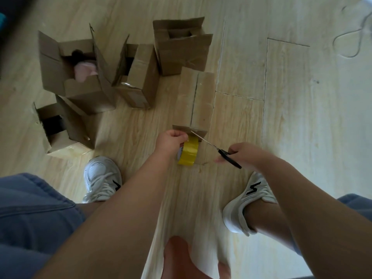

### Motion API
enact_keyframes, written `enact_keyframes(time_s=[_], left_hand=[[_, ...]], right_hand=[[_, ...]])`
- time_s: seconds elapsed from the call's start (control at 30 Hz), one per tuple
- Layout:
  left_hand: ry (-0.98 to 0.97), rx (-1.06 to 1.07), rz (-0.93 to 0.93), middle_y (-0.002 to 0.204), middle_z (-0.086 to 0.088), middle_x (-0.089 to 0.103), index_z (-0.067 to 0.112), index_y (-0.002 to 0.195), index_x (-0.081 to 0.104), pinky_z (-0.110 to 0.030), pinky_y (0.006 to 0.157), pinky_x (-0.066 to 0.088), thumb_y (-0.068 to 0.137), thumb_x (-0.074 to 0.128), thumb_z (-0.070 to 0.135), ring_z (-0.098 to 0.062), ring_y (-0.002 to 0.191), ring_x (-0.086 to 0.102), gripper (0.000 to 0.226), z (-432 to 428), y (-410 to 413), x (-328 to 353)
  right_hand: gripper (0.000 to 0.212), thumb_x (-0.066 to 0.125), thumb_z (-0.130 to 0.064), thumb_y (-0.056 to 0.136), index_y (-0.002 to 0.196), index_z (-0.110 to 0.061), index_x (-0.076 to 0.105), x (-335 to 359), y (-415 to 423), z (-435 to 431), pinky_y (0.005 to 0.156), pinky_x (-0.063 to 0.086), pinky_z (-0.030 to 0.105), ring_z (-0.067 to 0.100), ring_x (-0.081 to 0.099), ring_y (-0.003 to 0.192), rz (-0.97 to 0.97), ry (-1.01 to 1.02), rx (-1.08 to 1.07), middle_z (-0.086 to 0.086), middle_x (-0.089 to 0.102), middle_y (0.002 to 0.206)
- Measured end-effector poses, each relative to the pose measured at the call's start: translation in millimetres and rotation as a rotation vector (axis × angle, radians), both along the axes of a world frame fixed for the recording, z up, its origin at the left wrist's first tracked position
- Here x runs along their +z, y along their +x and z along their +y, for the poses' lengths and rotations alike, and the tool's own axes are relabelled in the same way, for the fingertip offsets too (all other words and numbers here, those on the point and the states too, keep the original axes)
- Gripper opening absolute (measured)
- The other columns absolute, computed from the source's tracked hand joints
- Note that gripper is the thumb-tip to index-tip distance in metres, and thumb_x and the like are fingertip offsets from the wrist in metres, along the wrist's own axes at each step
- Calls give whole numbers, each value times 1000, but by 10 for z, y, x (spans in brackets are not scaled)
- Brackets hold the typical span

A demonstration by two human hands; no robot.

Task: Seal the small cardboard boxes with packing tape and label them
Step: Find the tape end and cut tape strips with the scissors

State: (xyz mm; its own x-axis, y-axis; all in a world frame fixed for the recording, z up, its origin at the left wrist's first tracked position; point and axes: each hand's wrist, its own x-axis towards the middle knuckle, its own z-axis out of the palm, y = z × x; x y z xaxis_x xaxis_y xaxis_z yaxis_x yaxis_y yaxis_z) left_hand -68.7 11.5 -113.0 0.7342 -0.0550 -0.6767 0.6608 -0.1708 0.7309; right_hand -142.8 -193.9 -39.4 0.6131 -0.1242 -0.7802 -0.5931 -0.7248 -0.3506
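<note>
A closed cardboard box [196,97] stands on the wooden floor in front of me, its top flaps meeting along a centre seam. My left hand [171,140] grips a yellowish roll of packing tape [189,151] against the box's near side. My right hand [239,153] holds black-handled scissors [217,148]; their blades point up-left and reach the box's near top edge, just above the roll.
Several open cardboard boxes [138,77] stand at the back left, one with a pink item [85,70] inside. My white sneakers [102,176] flank the work spot. A thin cable [354,37] lies at the far right on bare floor.
</note>
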Motion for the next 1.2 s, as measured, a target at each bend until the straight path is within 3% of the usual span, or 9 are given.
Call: enact_keyframes(time_s=[0.27,0.47,0.6,0.7,0.87,1.03,1.2], left_hand=[[26,-12,14,92,-11,70,4,94,70,-36,89,55,85,72,4,-23,89,66,9,-2,5,3],[45,-26,34,101,-13,71,4,99,70,-38,93,54,87,71,7,-26,97,67,12,-7,9,30],[69,-74,26,95,-9,71,10,88,69,-40,94,54,87,72,8,-26,97,67,4,-11,-17,72],[86,-100,32,88,-6,69,16,79,66,-42,95,53,87,71,6,-24,92,65,14,3,-77,73],[73,-85,39,92,-8,68,13,88,66,-38,93,51,90,68,6,-22,90,63,7,82,-180,125],[58,-43,66,94,-8,66,7,95,65,-26,78,50,93,64,7,-16,82,60,3,217,-267,227],[23,38,94,105,-14,66,7,96,64,-32,82,53,95,62,8,-28,100,63,2,354,-263,313]], right_hand=[[51,76,-62,75,81,-14,62,-33,141,114,65,39,28,16,55,75,-5,20,15,2,58,79],[46,84,-52,70,67,-16,57,-87,179,106,62,35,29,15,47,63,-38,78,-59,3,52,69],[46,85,-49,71,66,-13,55,-95,195,109,59,33,29,15,44,62,-69,77,-65,4,49,67],[47,84,-52,71,70,-12,58,-90,228,102,60,34,29,15,46,63,-71,39,-33,4,51,69],[60,71,-72,72,92,-17,59,-49,213,142,68,41,30,16,56,82,47,-66,155,2,60,90],[55,68,-64,83,99,-12,60,-252,82,157,59,37,26,14,52,71,82,-164,128,1,58,82],[49,55,-51,98,70,-12,45,-632,-57,238,48,30,23,13,43,55,188,-377,180,0,45,64]])
